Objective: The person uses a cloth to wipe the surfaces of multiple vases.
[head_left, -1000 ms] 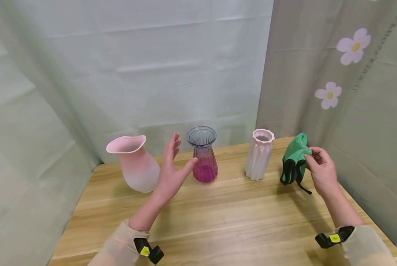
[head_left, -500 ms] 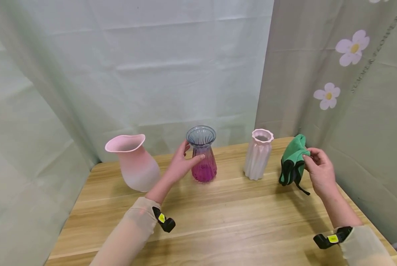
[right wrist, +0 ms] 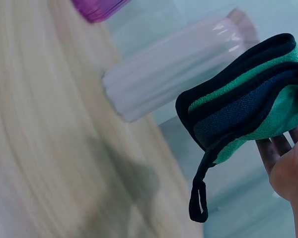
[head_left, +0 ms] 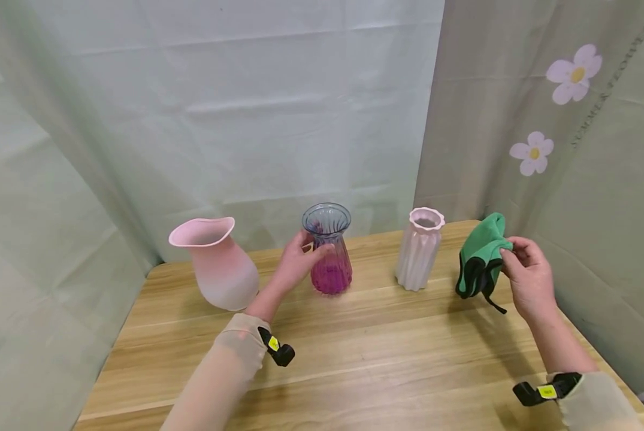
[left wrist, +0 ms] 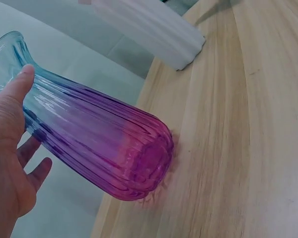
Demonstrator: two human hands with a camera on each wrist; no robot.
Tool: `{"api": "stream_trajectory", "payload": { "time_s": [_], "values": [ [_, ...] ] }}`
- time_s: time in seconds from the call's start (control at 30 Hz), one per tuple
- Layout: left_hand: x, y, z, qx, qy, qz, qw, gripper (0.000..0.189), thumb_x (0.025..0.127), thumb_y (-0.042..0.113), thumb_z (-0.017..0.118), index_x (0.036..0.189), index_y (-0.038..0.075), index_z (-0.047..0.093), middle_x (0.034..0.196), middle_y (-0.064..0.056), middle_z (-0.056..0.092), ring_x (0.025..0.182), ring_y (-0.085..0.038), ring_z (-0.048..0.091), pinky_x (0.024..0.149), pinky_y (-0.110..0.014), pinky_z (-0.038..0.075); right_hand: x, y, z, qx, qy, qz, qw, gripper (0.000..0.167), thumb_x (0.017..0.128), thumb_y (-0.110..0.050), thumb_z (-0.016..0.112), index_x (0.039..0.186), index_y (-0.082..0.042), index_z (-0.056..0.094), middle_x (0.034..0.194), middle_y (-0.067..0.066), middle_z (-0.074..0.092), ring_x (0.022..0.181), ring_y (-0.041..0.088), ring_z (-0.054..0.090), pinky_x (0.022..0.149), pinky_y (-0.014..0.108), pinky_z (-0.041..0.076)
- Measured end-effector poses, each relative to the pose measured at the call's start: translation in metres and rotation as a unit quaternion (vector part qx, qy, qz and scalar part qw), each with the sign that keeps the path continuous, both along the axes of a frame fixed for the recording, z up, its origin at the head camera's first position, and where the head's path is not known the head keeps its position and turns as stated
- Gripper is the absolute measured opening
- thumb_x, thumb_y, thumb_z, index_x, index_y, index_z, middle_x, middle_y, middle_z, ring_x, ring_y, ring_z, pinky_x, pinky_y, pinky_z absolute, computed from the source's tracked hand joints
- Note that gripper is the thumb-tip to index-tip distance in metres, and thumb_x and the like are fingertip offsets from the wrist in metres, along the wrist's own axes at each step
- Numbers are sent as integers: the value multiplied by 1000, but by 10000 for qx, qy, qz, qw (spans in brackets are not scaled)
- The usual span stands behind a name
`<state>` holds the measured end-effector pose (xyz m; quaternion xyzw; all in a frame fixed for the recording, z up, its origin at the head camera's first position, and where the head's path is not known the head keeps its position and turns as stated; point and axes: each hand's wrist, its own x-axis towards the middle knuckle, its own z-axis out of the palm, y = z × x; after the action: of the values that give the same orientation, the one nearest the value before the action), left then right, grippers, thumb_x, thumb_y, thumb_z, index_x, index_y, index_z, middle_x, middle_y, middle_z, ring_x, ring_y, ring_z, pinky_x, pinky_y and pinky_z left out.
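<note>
My left hand (head_left: 295, 261) holds the ribbed glass vase (head_left: 333, 272) round its narrow neck, thumb in front and fingers behind. The vase fades from blue at the rim to magenta at the base, and in the left wrist view its base (left wrist: 149, 163) is at the tabletop. On the right, my right hand (head_left: 529, 276) pinches a folded green cloth (head_left: 480, 245) with black edging, held above the table. A black hanging loop (right wrist: 198, 198) dangles from the cloth in the right wrist view.
A pink-and-white vase (head_left: 224, 269) with a wavy rim stands left of the glass one. Between the glass vase and the cloth is a white fluted vase (head_left: 419, 257). All are near the back edge of the wooden table (head_left: 354, 359), with curtains (head_left: 300, 120) behind.
My left hand has moved right from beside the pink-and-white vase and taken hold of the glass vase's neck. My right hand and the cloth have barely moved.
</note>
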<state>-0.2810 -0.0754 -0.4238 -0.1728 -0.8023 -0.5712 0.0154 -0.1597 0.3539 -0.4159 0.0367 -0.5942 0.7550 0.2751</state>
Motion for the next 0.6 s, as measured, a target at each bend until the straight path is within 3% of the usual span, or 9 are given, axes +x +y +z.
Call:
{"api": "stream_trajectory", "payload": {
  "time_s": [0.37,0.6],
  "values": [
    [-1,-3,0,-240,106,131,9996,63,92,46,75,145,17,54,143,-5,58,136,-26,50,114,-46,39,22,-19,53,-855,1301,434,9868,19,98,17,51,112,9,61,102,13,66,87,17,63,72,21,57],
    [1,-3,0,-330,171,115,9992,61,93,43,75,145,18,55,142,-4,58,134,-25,52,113,-48,40,34,-46,71,-540,1917,1504,9684,24,99,21,44,119,15,55,115,16,63,95,19,64,76,23,57]
  ]
}}
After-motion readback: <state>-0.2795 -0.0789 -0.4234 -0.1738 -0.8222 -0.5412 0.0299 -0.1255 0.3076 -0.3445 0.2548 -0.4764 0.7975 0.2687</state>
